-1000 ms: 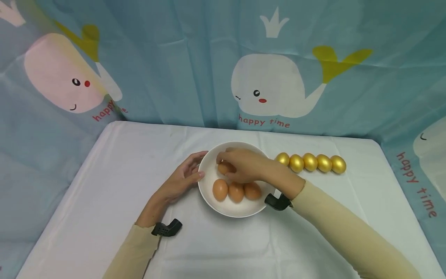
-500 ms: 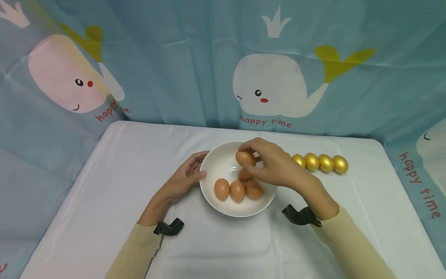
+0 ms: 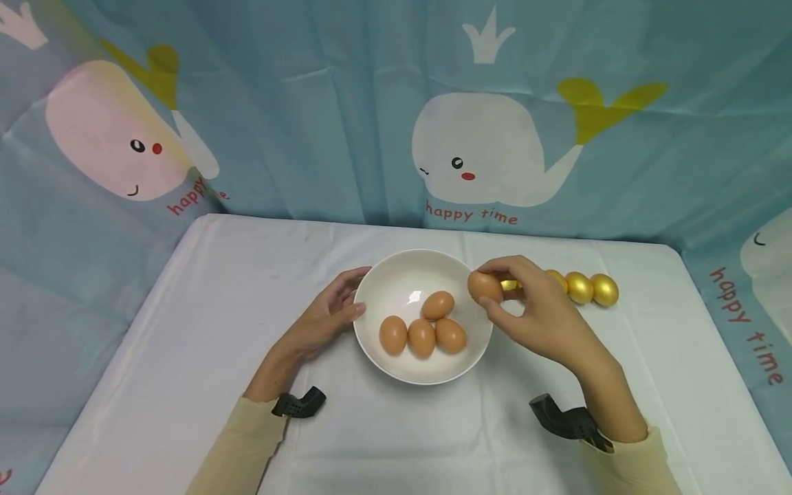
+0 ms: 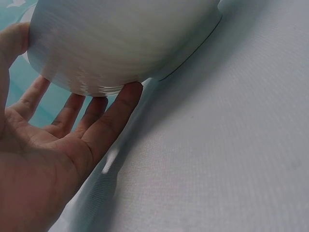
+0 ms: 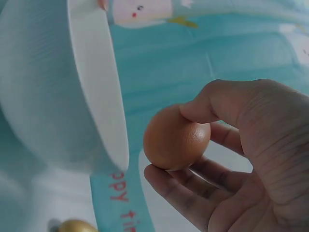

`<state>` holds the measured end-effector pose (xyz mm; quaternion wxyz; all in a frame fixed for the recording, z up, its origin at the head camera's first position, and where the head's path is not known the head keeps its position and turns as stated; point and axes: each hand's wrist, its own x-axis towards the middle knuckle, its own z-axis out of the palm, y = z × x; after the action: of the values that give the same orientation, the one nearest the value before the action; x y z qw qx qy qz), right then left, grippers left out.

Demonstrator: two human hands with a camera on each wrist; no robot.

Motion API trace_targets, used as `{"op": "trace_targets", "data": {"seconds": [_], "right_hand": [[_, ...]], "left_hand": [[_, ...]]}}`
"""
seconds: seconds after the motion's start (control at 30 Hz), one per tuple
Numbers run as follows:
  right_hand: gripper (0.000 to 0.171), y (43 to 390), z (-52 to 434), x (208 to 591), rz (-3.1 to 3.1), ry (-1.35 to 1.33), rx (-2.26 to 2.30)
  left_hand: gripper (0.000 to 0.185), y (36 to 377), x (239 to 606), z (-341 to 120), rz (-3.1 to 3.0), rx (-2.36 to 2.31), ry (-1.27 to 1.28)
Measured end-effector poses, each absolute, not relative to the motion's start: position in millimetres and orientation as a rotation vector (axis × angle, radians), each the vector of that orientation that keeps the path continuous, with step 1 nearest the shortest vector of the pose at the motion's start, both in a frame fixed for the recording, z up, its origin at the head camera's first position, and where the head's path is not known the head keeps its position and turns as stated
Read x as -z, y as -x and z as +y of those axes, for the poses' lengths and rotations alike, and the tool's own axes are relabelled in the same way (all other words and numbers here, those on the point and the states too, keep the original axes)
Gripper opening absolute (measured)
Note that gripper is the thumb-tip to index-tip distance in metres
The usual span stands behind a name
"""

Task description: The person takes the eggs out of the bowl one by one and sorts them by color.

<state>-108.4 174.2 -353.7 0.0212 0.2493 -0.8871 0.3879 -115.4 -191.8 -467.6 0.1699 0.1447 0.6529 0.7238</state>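
Currently pinching an oval brown egg (image 3: 485, 286) with the right hand (image 3: 544, 313), just right of a round white bowl (image 3: 386, 292); gripping its opposite rim with the left hand (image 3: 318, 323).

Table (image 3: 260, 275) across the lower frame; curtain (image 3: 309, 151) behind it. Bowl (image 3: 390, 292) on table, mid-frame. In it, three eggs (image 3: 421, 338) side by side toward the near edge; fourth egg (image 3: 437, 305) behind them, right of the bowl's middle. Left hand (image 3: 324, 315) touching bowl's left side. Right hand (image 3: 538, 313) right of bowl, held egg (image 3: 485, 287) between its fingertips near the rim. Row of eggs (image 3: 579, 287) on table, right of bowl, partly behind right hand.
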Motion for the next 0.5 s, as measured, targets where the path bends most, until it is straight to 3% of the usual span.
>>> {"op": "trace_targets", "data": {"seconds": [0.2, 0.5], "right_hand": [[0.041, 93.3, 193.1, 365.1, -2.753, -0.59, -1.219], [0.04, 79.8, 206.1, 404.1, -2.793, -0.538, -1.221]], "left_hand": [[0.066, 114.8, 466.9, -191.3, 1.857, -2.06, -0.409], [0.067, 113.6, 466.3, -190.9, 1.85, -2.061, -0.406]]}}
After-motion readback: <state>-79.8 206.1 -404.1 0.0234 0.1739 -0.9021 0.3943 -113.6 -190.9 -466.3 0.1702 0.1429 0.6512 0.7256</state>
